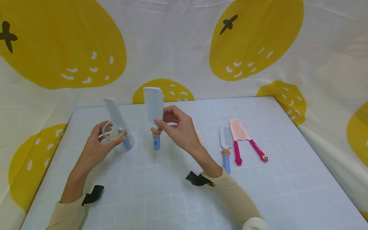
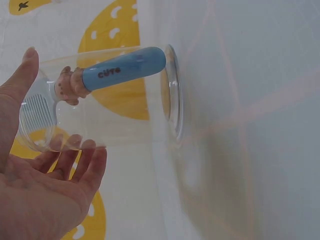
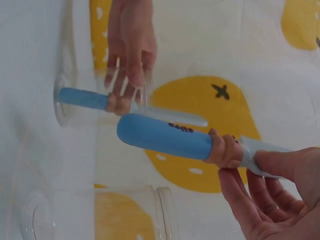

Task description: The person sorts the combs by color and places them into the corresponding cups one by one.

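Note:
My left hand point(image 1: 99, 143) grips a clear cup point(image 2: 172, 95) with thumb and fingers on either side near its rim. Inside that cup leans a comb point(image 1: 114, 111), its blue handle point(image 2: 125, 69) down at the base and its pale teeth sticking out of the top. To the right, my right hand point(image 1: 181, 129) pinches a second comb point(image 1: 153, 103) between thumb and fingers at the neck, just above a brown figure. This comb hangs upright, teeth up, with its blue handle point(image 3: 165, 136) pointing down beside the cup.
Another clear cup point(image 3: 165, 215) stands below the right hand in the right wrist view. On the table's right side lie a third blue-handled comb point(image 1: 226, 137) and pink combs point(image 1: 240, 131) with magenta handles. A fruit-print cloth point(image 1: 172, 48) hangs behind the table.

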Demonstrator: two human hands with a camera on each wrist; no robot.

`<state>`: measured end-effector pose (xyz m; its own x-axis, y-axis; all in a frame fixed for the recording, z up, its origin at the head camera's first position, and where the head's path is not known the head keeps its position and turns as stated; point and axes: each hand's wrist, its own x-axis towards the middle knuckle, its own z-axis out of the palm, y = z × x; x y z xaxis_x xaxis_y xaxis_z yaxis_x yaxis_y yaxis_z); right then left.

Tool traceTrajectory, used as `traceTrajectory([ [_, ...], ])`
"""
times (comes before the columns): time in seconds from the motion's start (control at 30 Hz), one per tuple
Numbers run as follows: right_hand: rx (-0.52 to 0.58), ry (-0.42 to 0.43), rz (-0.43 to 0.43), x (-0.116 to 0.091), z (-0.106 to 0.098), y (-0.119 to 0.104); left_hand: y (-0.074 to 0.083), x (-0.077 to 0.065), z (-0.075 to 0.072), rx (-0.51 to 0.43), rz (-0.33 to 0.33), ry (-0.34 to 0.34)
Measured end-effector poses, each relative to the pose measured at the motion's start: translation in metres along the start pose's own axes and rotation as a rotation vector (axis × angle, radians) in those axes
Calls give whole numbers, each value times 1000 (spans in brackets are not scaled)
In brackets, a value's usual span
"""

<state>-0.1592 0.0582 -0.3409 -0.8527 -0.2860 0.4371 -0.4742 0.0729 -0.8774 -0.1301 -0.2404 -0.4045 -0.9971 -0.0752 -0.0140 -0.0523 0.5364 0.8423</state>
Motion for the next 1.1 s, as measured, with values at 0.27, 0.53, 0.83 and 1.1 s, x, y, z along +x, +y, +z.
traceTrajectory([
  [0.27, 82, 49, -21, 7, 20, -4, -3, 1, 1, 2, 20, 17],
  [0.53, 182, 118, -47, 13, 38, -3, -6, 4, 2, 3, 53, 15],
  [0.83, 275, 198, -125, 19, 61, -4, -3, 2, -1, -16, 74, -10],
  [1.1, 346, 250, -149, 25, 83, -1, -5, 2, -3, -35, 71, -14],
])
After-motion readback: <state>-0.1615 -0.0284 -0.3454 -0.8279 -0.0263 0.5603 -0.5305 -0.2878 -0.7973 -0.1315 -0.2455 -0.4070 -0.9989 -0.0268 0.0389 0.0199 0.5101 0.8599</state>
